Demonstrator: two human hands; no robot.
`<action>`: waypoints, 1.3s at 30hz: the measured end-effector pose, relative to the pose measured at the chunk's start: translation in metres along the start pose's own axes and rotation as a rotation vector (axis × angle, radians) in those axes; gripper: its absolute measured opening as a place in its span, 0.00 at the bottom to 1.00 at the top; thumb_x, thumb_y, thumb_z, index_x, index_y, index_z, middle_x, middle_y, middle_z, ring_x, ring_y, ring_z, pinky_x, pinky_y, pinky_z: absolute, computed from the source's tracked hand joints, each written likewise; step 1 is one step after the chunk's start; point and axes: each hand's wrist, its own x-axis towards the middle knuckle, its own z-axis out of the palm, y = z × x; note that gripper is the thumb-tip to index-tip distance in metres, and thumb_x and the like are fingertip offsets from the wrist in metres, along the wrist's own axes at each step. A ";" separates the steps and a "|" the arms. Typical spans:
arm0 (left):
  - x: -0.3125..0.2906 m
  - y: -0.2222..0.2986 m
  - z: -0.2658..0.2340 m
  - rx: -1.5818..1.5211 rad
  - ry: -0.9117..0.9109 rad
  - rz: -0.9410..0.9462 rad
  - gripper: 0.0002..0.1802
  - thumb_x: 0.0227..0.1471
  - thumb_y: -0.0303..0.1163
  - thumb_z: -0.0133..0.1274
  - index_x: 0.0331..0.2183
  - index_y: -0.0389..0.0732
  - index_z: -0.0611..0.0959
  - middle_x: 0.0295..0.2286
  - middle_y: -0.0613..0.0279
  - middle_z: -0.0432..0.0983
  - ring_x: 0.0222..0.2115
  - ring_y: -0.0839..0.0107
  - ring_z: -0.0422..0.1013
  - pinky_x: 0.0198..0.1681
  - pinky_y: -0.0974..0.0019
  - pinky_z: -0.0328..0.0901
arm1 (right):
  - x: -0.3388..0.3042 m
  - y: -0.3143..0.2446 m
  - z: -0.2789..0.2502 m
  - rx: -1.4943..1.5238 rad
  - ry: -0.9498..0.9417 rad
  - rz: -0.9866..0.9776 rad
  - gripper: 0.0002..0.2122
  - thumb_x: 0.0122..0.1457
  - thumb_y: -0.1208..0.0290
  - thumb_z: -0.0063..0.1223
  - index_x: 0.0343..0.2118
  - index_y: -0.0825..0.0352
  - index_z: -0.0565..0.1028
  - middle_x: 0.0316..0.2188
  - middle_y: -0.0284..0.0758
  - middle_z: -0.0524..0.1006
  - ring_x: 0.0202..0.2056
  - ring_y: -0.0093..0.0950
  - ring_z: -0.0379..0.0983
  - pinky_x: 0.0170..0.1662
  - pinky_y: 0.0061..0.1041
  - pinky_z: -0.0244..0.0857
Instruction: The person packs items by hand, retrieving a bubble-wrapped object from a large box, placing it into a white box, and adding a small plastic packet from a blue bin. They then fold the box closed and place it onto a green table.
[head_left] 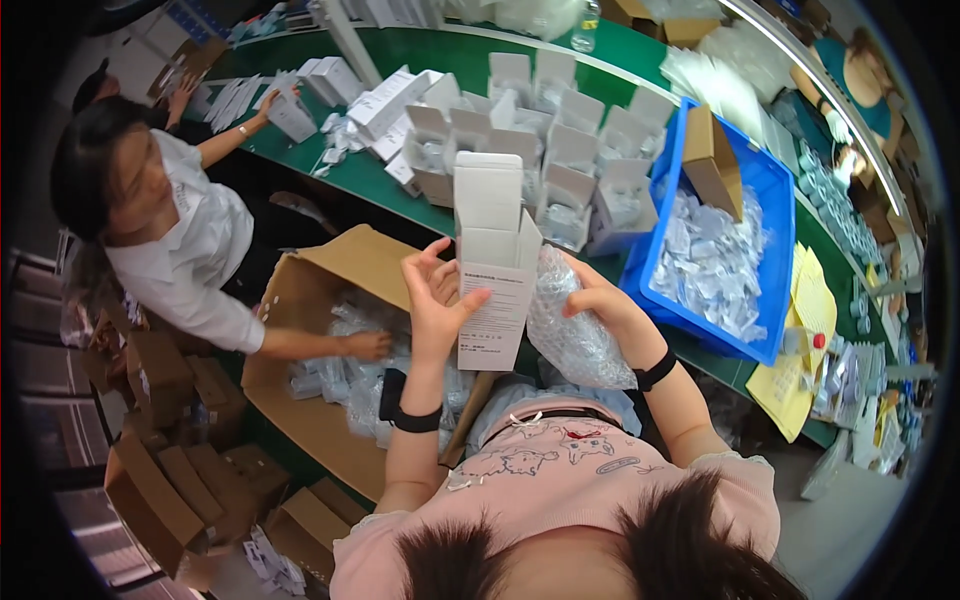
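a green table [350, 175] curves across, its near edge sloping down to the right, with a strip of its surface showing left of the boxes. below that edge, a large cardboard carton [350, 255] stands open; a co-worker's hand [370, 346] reaches in among clear packs, near the left forearm, so room there is tight. the blue bin [710, 340] sits near the right hand, its side wall just beyond the knuckles. open white boxes [570, 185] crowd the table behind.

the tall white box [493, 315] is upright, lid flap raised, in the left hand [435, 298]: thumb pressed on the front panel, other fingers bent by its left side. the bubble-wrapped pack [575, 335] lies just right of it, gripped by the right hand [612, 308], thumb on top, fingertips partly hidden.
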 end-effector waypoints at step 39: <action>0.010 -0.056 0.075 0.565 -0.340 0.317 0.38 0.24 0.28 0.68 0.36 0.41 0.60 0.45 0.43 0.62 0.46 0.46 0.61 0.47 0.55 0.59 | -0.074 -0.046 -0.078 -1.433 0.952 -0.683 0.08 0.44 0.76 0.53 0.31 0.63 0.76 0.39 0.37 0.70 0.45 0.38 0.64 0.49 0.34 0.56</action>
